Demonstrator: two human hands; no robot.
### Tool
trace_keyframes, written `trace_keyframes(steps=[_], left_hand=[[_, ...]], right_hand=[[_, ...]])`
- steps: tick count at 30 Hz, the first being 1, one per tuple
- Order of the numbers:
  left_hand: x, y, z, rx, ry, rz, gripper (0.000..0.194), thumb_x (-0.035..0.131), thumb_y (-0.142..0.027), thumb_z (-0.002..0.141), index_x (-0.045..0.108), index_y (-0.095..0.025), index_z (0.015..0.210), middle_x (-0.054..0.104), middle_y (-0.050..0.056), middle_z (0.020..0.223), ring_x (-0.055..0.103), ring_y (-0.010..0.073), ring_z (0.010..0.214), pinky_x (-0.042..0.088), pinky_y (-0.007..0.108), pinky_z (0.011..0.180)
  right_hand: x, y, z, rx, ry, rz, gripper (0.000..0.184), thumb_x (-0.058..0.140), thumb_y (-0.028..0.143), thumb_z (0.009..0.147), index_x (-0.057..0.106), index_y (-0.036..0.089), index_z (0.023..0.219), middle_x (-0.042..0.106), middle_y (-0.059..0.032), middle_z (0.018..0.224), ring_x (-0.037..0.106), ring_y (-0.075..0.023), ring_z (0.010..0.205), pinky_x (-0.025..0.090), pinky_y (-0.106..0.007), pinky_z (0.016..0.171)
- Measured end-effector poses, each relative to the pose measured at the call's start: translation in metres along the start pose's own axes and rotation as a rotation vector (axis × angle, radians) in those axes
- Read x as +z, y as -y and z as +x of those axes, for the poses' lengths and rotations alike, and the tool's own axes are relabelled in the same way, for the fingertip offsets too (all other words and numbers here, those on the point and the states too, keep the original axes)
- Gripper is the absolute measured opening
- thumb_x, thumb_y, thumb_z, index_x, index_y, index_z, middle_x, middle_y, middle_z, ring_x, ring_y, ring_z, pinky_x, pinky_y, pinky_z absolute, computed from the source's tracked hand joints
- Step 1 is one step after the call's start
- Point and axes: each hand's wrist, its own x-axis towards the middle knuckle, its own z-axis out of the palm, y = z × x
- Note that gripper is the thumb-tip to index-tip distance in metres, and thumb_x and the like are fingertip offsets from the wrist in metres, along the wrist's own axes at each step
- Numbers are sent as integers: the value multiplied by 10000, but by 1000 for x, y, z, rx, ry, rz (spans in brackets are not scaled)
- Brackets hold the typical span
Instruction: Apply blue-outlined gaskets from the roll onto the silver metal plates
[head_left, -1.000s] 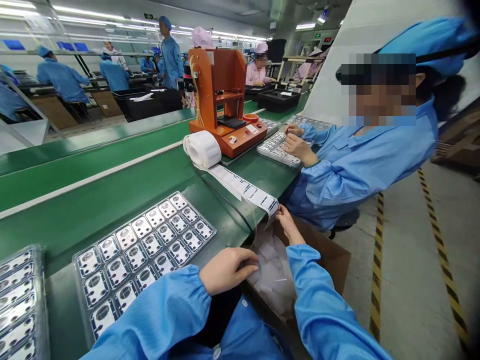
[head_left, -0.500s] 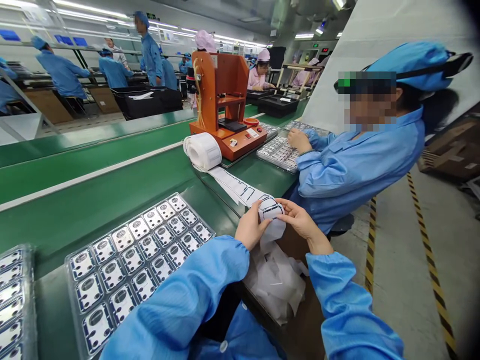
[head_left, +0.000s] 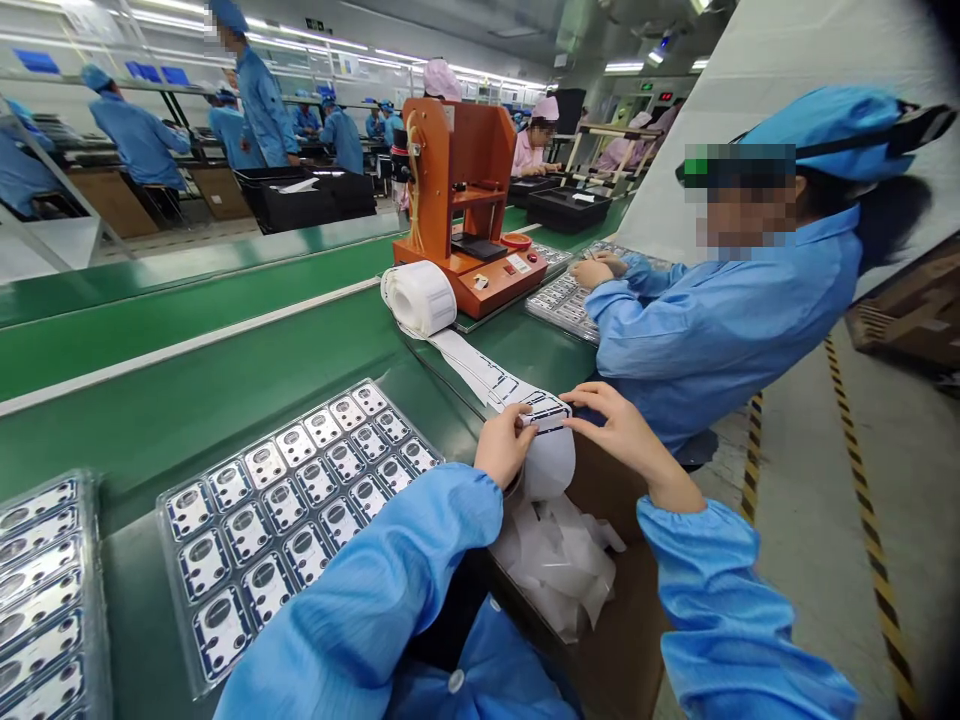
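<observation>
A white backing strip of dark-outlined adhesive labels (head_left: 491, 380) runs from a roll (head_left: 421, 298) on the green bench toward me, then bends down over the bench edge. My left hand (head_left: 507, 446) pinches the strip's left edge, its fingers closed. At the strip's right edge is my right hand (head_left: 619, 432); its thumb and index fingertips grip the end of a dark-edged label, the other fingers loosely raised. Below both hands, bare backing hangs over crumpled white liner (head_left: 559, 560) in a cardboard box (head_left: 626, 600).
A clear tray of metal-faced plates (head_left: 300, 520) lies left of my hands, with another tray (head_left: 45, 600) beyond it. An orange press (head_left: 457, 200) stands behind the roll. At right, a co-worker in blue (head_left: 720, 310) handles plates in a tray (head_left: 562, 305).
My right hand has shifted right and opened its outer fingers. The bent strip between my hands lies flatter, with more bare backing showing below. The view has shifted slightly.
</observation>
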Motion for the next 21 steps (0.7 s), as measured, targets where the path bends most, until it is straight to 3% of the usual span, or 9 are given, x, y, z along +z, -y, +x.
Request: trace_keyframes(steps=[4,11,17,21], left_hand=[[1,0,0,-3,-2,-5,277,643,-228,864,674,-235,1139,679,14,867,650,166,825,508,282,819],[2,-1,1,3,-4,-4,282,640,-229,868,677,-222,1148,686,25,861,651,176,828,511,294,828],[2,0,0,19,9,-6,305,624,-219,875,668,-204,1176,707,52,915,667,201,867,519,329,876],[0,3,-1,66,71,-15,593,780,-250,748,589,-186,1306,667,105,1195,665,202,862,526,354,921]], right_hand=[[-8,11,-2,-216,-22,-282,267,540,396,939,733,241,1040,690,-85,1050,639,-233,973,503,-395,876],[1,34,-1,-449,108,-801,237,483,224,974,717,193,986,731,-84,995,601,-220,880,367,-371,780],[2,41,-1,-513,129,-910,235,499,142,939,702,191,831,712,-65,809,556,-200,767,328,-361,803],[-4,48,-17,-550,127,-985,249,499,89,908,681,187,770,683,-61,745,542,-201,730,333,-370,826]])
